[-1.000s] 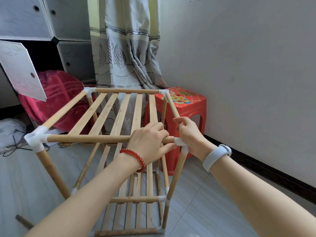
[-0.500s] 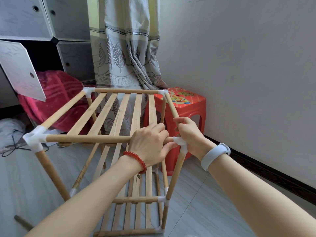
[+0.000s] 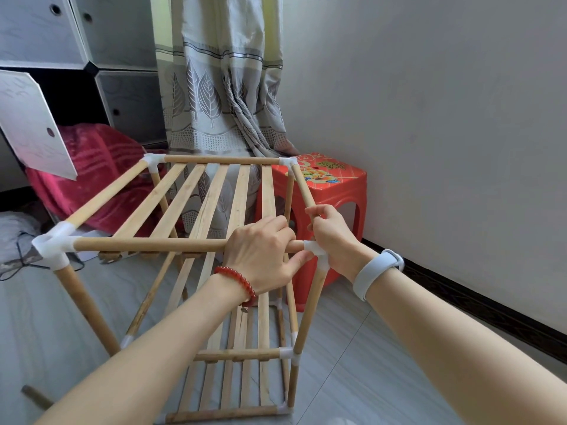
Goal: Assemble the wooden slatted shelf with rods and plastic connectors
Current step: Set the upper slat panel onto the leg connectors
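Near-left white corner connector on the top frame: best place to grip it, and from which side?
Grip the near-left corner connector round its bulky centre hub, coming from the open outer left and above. Three rods leave its sleeves: rightward, rearward and downward, so only the outside corner is free. Both hands, left hand and right hand, are busy at the opposite near-right corner.

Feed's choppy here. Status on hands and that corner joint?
Left hand grips front rod. Right hand grips corner connector. Rod meets connector. Nothing blocking.
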`<state>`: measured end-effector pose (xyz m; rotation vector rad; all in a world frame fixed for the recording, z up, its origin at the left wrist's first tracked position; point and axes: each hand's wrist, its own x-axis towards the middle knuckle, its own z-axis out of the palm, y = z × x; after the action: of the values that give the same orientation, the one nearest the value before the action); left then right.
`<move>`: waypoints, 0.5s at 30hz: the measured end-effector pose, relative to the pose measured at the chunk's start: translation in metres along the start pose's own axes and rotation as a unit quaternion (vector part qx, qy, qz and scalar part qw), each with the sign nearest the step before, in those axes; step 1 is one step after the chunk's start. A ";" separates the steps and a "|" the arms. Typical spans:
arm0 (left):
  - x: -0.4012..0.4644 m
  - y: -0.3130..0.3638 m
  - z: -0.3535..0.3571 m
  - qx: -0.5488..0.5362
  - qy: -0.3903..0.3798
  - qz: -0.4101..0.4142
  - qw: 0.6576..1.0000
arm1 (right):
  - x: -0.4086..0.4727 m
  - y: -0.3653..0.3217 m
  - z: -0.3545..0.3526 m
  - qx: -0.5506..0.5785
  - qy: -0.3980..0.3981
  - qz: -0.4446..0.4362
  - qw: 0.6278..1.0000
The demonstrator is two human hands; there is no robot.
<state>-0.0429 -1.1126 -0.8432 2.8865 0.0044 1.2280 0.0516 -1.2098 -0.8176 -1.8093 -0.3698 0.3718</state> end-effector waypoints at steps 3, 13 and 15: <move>-0.002 0.002 0.000 -0.004 -0.008 -0.014 1.000 | -0.002 0.002 0.000 -0.003 -0.005 0.000 1.000; 0.001 0.003 0.002 0.005 -0.005 -0.023 1.000 | -0.003 -0.001 0.000 0.006 -0.004 0.009 1.000; 0.002 0.003 0.001 0.011 -0.005 -0.020 1.000 | -0.003 -0.003 0.000 0.008 -0.002 0.014 1.000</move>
<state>-0.0408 -1.1158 -0.8429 2.8964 0.0769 1.2137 0.0486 -1.2102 -0.8150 -1.7995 -0.3427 0.3965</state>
